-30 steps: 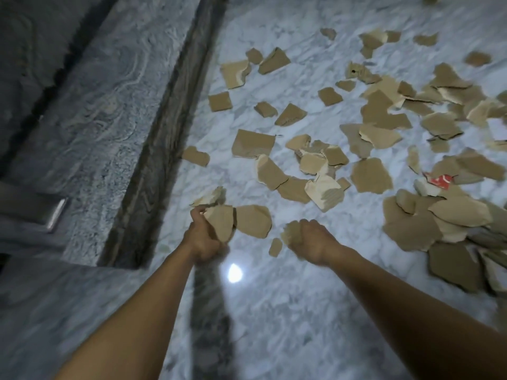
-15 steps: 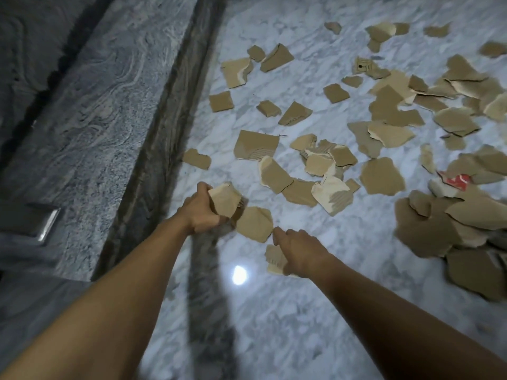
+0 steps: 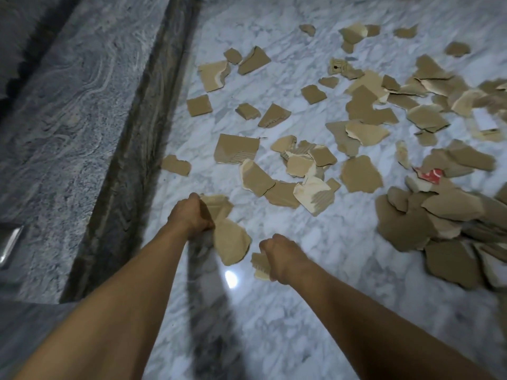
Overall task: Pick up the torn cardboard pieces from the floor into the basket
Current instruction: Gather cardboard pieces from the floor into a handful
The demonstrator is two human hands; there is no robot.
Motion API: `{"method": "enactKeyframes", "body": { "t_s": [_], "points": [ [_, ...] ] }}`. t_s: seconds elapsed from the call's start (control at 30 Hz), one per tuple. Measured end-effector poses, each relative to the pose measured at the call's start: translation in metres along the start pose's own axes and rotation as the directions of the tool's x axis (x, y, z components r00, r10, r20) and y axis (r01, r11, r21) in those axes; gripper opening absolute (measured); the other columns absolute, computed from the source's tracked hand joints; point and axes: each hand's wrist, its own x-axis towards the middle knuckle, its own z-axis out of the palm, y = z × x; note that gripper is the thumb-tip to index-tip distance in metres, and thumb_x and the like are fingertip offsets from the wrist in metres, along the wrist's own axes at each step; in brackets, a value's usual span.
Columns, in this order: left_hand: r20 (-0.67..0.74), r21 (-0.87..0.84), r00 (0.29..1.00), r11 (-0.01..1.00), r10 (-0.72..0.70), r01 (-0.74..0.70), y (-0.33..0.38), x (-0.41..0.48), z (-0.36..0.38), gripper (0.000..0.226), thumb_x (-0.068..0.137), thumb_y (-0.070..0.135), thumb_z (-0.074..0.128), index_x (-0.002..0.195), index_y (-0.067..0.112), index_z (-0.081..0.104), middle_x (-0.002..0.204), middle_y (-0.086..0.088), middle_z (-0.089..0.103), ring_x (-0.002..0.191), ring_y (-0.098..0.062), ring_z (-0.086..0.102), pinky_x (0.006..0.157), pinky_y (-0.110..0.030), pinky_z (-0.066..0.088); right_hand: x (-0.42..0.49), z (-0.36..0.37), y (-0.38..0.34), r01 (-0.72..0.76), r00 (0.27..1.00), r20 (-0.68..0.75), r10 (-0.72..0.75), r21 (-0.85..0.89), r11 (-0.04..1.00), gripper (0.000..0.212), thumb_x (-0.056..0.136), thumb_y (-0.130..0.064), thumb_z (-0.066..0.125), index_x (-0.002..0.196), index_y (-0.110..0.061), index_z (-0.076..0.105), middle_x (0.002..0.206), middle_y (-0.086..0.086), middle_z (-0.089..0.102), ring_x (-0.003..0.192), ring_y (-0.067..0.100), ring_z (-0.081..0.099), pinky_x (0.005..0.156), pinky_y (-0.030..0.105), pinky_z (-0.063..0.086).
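Observation:
Several torn brown cardboard pieces lie scattered over the white marble floor [image 3: 315,311]. My left hand [image 3: 190,216] grips a wad of cardboard pieces [image 3: 218,205] just above the floor. Right below that hand lies a larger rounded piece [image 3: 231,244]; whether the hand touches it I cannot tell. My right hand [image 3: 278,256] is curled round a small corrugated piece [image 3: 259,266] that sticks out on its left side. No basket is in view.
A grey granite ledge [image 3: 68,119] with a dark stone border [image 3: 131,149] runs along the left. A thick heap of cardboard [image 3: 439,223] with a red scrap [image 3: 429,175] lies at the right. A lamp reflection [image 3: 230,278] shines between my forearms.
My left hand rose slightly and moved towards the ledge with its pieces. My right hand took up the small corrugated piece and drew back towards me.

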Motion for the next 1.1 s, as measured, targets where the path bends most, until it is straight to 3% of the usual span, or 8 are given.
{"method": "enactKeyframes", "body": {
  "t_s": [0.17, 0.27, 0.4, 0.5, 0.7, 0.8, 0.93, 1.1],
  "points": [
    [0.024, -0.138, 0.995, 0.986, 0.097, -0.092, -0.007, -0.016, -0.006, 0.052, 0.076, 0.037, 0.081, 0.107, 0.012, 0.047, 0.108, -0.008, 0.059, 0.097, -0.026, 0.058, 0.081, -0.041, 0.053, -0.012, -0.001, 0.016, 0.004, 0.999, 0.046, -0.007, 0.062, 0.998, 0.046, 0.088, -0.007, 0.07, 0.126, -0.008, 0.046, 0.121, 0.021, 0.059, 0.104, 0.037, 0.063, 0.07, 0.032, 0.039],
    [0.218, 0.039, 0.963, 0.985, 0.156, -0.168, 0.004, -0.028, -0.013, 0.06, 0.069, 0.055, 0.081, 0.101, 0.018, 0.047, 0.118, -0.009, 0.051, 0.098, -0.026, 0.055, 0.083, -0.04, 0.051, -0.018, -0.022, 0.042, -0.06, 0.998, 0.032, 0.055, 0.18, 0.982, 0.04, 0.09, -0.017, 0.07, 0.122, -0.012, 0.047, 0.121, 0.017, 0.06, 0.109, 0.034, 0.062, 0.074, 0.03, 0.042],
    [0.3, 0.236, 0.941, 0.943, 0.159, -0.234, 0.029, -0.05, 0.017, 0.074, 0.074, 0.052, 0.077, 0.13, 0.015, 0.045, 0.15, -0.01, 0.021, 0.13, -0.033, 0.036, 0.107, -0.039, 0.039, -0.011, -0.077, 0.083, -0.138, 0.968, -0.117, 0.221, 0.486, 0.863, 0.034, 0.086, -0.014, 0.074, 0.1, -0.02, 0.044, 0.109, 0.009, 0.056, 0.091, 0.025, 0.058, 0.062, 0.027, 0.043],
    [0.195, 0.234, 0.965, 0.947, 0.176, -0.22, 0.039, -0.058, 0.044, 0.079, 0.075, 0.036, 0.079, 0.139, 0.018, 0.037, 0.15, -0.009, 0.012, 0.13, -0.037, 0.027, 0.103, -0.042, 0.042, 0.007, -0.108, 0.108, -0.158, 0.912, -0.207, 0.355, 0.62, 0.768, 0.048, 0.076, -0.013, 0.085, 0.107, -0.022, 0.05, 0.114, 0.009, 0.057, 0.095, 0.031, 0.062, 0.053, 0.032, 0.053],
    [0.176, 0.107, 0.965, 0.971, 0.193, -0.213, 0.034, -0.043, 0.051, 0.078, 0.067, 0.024, 0.083, 0.129, 0.024, 0.035, 0.125, -0.01, 0.042, 0.101, -0.032, 0.057, 0.082, -0.037, 0.051, 0.039, -0.075, 0.129, -0.339, 0.854, -0.22, 0.471, 0.45, 0.826, 0.073, 0.073, -0.04, 0.087, 0.132, -0.03, 0.045, 0.141, 0.008, 0.036, 0.131, 0.036, 0.035, 0.105, 0.044, 0.041],
    [0.161, 0.002, 0.969, 0.982, 0.187, -0.189, 0.033, -0.041, 0.054, 0.075, 0.064, 0.02, 0.083, 0.11, 0.025, 0.024, 0.105, -0.007, 0.052, 0.086, -0.024, 0.058, 0.068, -0.037, 0.05, 0.043, -0.061, 0.135, -0.328, 0.821, -0.258, 0.508, 0.515, 0.792, 0.089, 0.071, -0.036, 0.089, 0.141, -0.025, 0.036, 0.147, 0.012, 0.033, 0.138, 0.038, 0.029, 0.107, 0.045, 0.035],
    [0.197, -0.155, 0.971, 0.982, 0.137, -0.107, 0.046, -0.041, 0.053, 0.081, 0.073, 0.013, 0.078, 0.127, 0.022, 0.017, 0.099, -0.005, 0.056, 0.082, -0.019, 0.057, 0.059, -0.027, 0.048, 0.042, -0.063, 0.139, -0.472, 0.791, -0.167, 0.588, 0.444, 0.761, 0.097, 0.061, -0.053, 0.091, 0.137, -0.017, 0.042, 0.147, 0.015, 0.028, 0.14, 0.041, 0.024, 0.106, 0.05, 0.042],
    [0.238, -0.13, 0.954, 0.979, 0.184, -0.156, 0.09, -0.022, 0.028, 0.062, 0.068, 0.032, 0.081, 0.116, 0.022, 0.044, 0.107, -0.002, 0.06, 0.091, -0.018, 0.058, 0.064, -0.025, 0.046, 0.023, -0.062, 0.155, -0.349, 0.91, -0.058, 0.41, 0.427, 0.834, 0.074, 0.072, -0.038, 0.089, 0.123, -0.01, 0.043, 0.134, 0.015, 0.051, 0.123, 0.034, 0.052, 0.079, 0.037, 0.049]
  ]
}}
